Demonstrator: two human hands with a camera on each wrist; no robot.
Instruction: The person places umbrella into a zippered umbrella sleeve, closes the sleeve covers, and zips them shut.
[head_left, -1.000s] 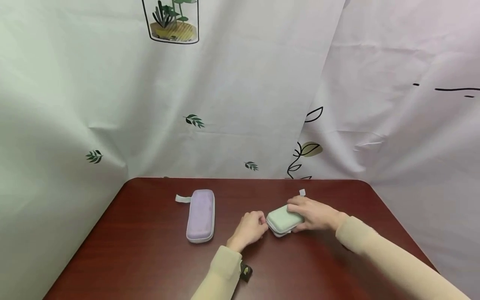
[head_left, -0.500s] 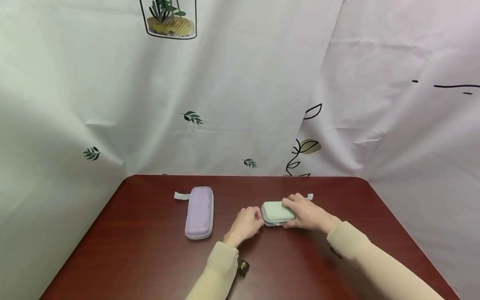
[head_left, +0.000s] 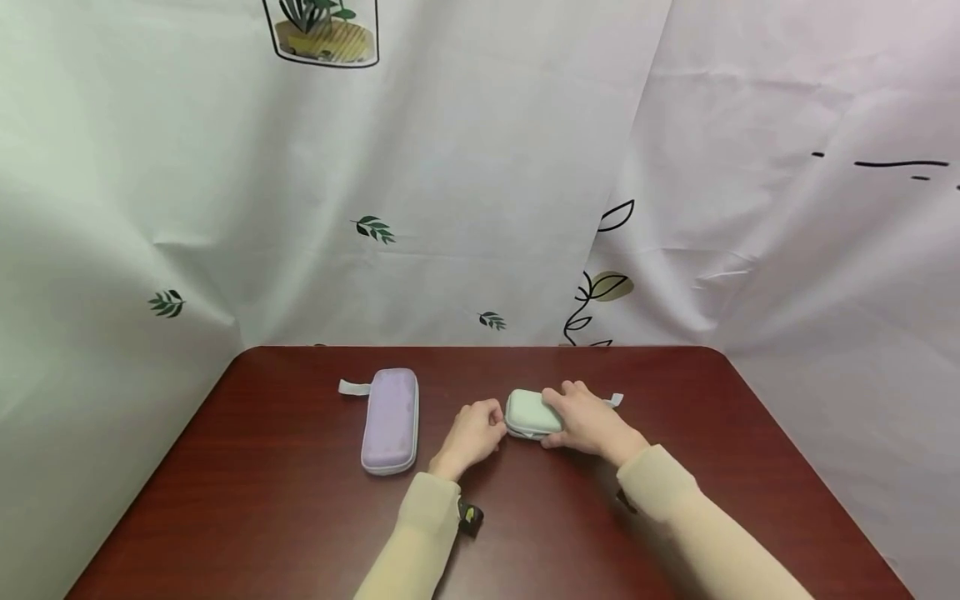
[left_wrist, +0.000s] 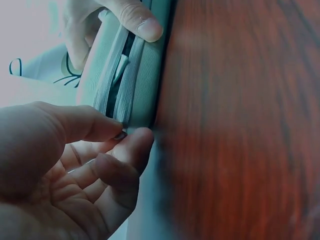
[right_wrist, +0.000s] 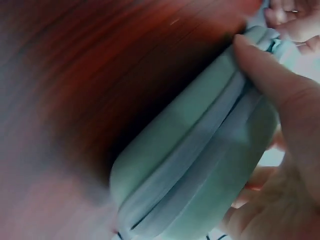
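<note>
A mint-green zip case (head_left: 530, 414) lies on the table right of centre, with a pale strap (head_left: 614, 400) at its far right end. My right hand (head_left: 591, 418) grips its right half, thumb on the near side and fingers over the far side. At its left end my left hand (head_left: 474, 435) pinches the small zipper pull (left_wrist: 120, 135) between thumb and forefinger. Along the near side the zipper is parted, and a pale tab (left_wrist: 120, 68) shows in the gap. To the left lies a lilac zip case (head_left: 391, 421), apart from both hands.
The dark red-brown table (head_left: 247, 500) carries both cases. A white strap (head_left: 353, 387) sticks out left from the lilac case. Behind the table hangs a white printed curtain (head_left: 480, 167). A small black device (head_left: 470, 517) sits at the left wrist.
The green case has turned from slanted to nearly level and shifted a little left, with both hands moving along. The head view has tilted slightly. The lilac case stays in place.
</note>
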